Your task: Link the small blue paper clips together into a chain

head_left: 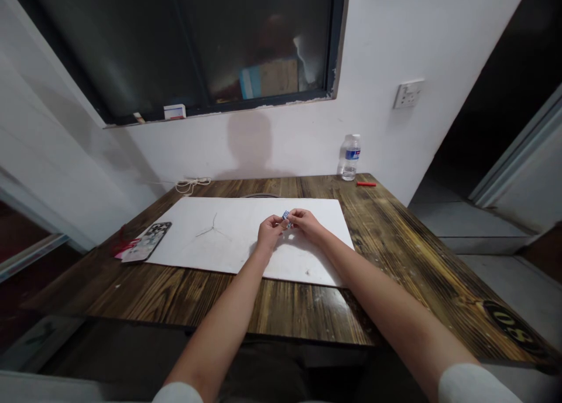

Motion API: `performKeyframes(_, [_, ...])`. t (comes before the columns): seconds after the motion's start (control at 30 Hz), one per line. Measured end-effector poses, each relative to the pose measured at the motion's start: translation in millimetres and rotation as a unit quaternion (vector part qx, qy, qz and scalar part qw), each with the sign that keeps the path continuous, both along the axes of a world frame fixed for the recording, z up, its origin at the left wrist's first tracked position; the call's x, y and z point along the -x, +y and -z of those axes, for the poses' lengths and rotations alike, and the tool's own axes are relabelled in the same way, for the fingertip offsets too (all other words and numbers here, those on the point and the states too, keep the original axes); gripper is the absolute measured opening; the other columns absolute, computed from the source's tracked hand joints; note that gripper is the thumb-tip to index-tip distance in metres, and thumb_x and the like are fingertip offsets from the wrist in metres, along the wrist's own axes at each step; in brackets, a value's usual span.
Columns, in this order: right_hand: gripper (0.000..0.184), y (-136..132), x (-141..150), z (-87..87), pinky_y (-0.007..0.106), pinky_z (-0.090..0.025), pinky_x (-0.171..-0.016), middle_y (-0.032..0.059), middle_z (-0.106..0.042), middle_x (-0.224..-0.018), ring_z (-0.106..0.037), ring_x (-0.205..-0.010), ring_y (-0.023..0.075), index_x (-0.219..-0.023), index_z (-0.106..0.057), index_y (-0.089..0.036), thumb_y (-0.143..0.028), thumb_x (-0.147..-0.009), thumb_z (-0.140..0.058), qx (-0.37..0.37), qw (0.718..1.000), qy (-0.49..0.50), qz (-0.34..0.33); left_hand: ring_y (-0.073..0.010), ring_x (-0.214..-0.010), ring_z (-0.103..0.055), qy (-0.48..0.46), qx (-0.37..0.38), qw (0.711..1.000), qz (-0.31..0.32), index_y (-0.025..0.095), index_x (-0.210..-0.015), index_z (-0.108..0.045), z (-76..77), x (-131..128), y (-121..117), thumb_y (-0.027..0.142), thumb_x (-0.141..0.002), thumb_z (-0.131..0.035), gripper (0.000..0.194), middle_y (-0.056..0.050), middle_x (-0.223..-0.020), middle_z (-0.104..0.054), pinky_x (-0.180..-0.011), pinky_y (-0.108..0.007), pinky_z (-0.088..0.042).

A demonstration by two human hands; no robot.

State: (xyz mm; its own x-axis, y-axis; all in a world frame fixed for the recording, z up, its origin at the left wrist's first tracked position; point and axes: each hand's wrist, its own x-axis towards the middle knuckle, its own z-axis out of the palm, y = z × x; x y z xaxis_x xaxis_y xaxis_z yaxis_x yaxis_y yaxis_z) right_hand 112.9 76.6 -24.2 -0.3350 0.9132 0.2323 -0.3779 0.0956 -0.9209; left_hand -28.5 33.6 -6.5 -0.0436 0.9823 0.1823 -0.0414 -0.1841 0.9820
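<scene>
I'm facing a white wall (377,51) with a dark-framed window (184,45); chipped plaster is edging its lower right corner. A socket plate (408,94) is sitting right of it. A dark-grained wooden table (395,233) is running up to the wall, "80" showing near its right corner. Light is glaring off the tabletop; a head-shaped shadow (250,139) is falling below the window. Right: dark opening (496,81), pale floor (504,280), probably tiled.

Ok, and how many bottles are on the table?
1: a clear plastic bottle with a blue label, upright at the table's far edge, near the wall.
</scene>
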Motion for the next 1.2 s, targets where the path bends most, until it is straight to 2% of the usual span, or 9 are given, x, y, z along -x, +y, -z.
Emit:
performKeyframes(0.1, [0.034, -1, -4, -0.1, 0.023, -0.035, -0.054, -0.0012, -0.061, -0.06, -0.049, -0.054, 0.009, -0.066, -0.062, -0.016, -0.042, -0.06, -0.083, 0.003, 1.0, 0.003, -0.025, -0.0093, -0.056, -0.052, -0.004, -0.015, 1.0, 0.025, 0.015, -0.072, -0.06, -1.5, -1, -2, 0.048, -0.056, -0.082, 0.042, 0.002, -0.06, -0.06, -0.054, -0.021, -0.037])
performKeyframes(0.27, [0.037, 0, -8, 1.8, 0.023, -0.035, -0.055, -0.0012, -0.06, -0.061, -0.05, -0.055, 0.0095, -0.065, -0.062, -0.016, -0.045, -0.059, -0.083, 0.003, 0.998, 0.005, -0.064, -0.0116, -0.066, -0.057, -0.027, -0.03, 0.997, 0.063, 0.016, -0.094, -0.065, -1.7, -2, -2, 0.041, -0.051, -0.086, 0.054, -0.001, -0.076, -0.065, -0.06, -0.023, -0.042])
performKeyframes(0.37, [0.038, -1, -9, 3.1, 0.024, -0.037, -0.058, -0.0012, -0.059, -0.062, -0.05, -0.056, 0.0101, -0.064, -0.06, -0.016, -0.044, -0.057, -0.085, 0.013, 0.997, 0.009, -0.08, -0.0142, -0.072, -0.059, 0.0, -0.034, 0.996, 0.078, 0.015, -0.097, -0.067, -1.1, -2, -2, 0.038, -0.055, -0.084, 0.05, -0.004, -0.082, -0.068, -0.066, -0.026, -0.044])
performKeyframes(0.5, [0.04, -2, -9, 1.7, 0.025, -0.038, -0.057, -0.0017, -0.057, -0.062, -0.049, -0.056, 0.0102, -0.066, -0.06, -0.016, -0.044, -0.055, -0.086, 0.025, 0.995, 0.01, -0.094, -0.0152, -0.074, -0.059, 0.071, -0.078, 0.993, 0.058, 0.016, -0.092, -0.071, -2.6, -1, -3, 0.031, -0.061, -0.079, 0.035, -0.004, -0.08, -0.067, -0.069, -0.027, -0.046])
performKeyframes(0.67, [0.04, -4, -7, -1.0, 0.026, -0.041, -0.059, -0.0019, -0.055, -0.062, -0.05, -0.058, 0.0113, -0.069, -0.06, -0.017, -0.046, -0.056, -0.085, 0.015, 0.996, 0.012, -0.09, -0.0149, -0.079, -0.06, 0.106, -0.128, 0.986, 0.021, 0.019, -0.088, -0.072, -4.9, 0, -4, 0.028, -0.063, -0.077, 0.027, -0.006, -0.1, -0.066, -0.065, -0.025, -0.047])
performKeyframes(0.9, [0.043, -3, -10, -2.7, 0.026, -0.039, -0.059, -0.0017, -0.056, -0.061, -0.052, -0.062, 0.0135, -0.069, -0.058, -0.018, -0.053, -0.06, -0.08, -0.02, 0.995, -0.038, -0.09, -0.0149, -0.068, -0.063, 0.122, -0.089, 0.988, 0.033, 0.017, -0.1, -0.072, -9.1, -1, -10, 0.028, -0.067, -0.075, 0.036, -0.006, -0.086, -0.071, -0.061, -0.026, -0.048])
performKeyframes(1.03, [0.043, -3, -14, -13.7, 0.025, -0.035, -0.058, -0.0036, -0.053, -0.058, -0.047, -0.057, 0.0107, -0.066, -0.055, -0.017, -0.053, -0.063, -0.078, -0.048, 0.991, -0.077, -0.098, -0.0157, -0.07, -0.063, 0.135, -0.114, 0.984, 0.03, 0.018, -0.097, -0.073, -18.1, -2, -16, 0.025, -0.068, -0.073, 0.03, -0.005, -0.084, -0.071, -0.06, -0.024, -0.047])
performKeyframes(1.2, [0.041, -17, -19, -43.7, 0.024, -0.03, -0.053, -0.004, -0.05, -0.057, -0.041, -0.053, 0.0086, -0.063, -0.052, -0.017, -0.05, -0.066, -0.077, -0.076, 0.986, -0.104, -0.101, -0.0184, -0.075, -0.067, 0.089, -0.122, 0.986, 0.072, 0.018, -0.104, -0.071, -27.3, -1, -20, 0.031, -0.073, -0.071, 0.034, -0.005, -0.086, -0.072, -0.069, -0.029, -0.051])
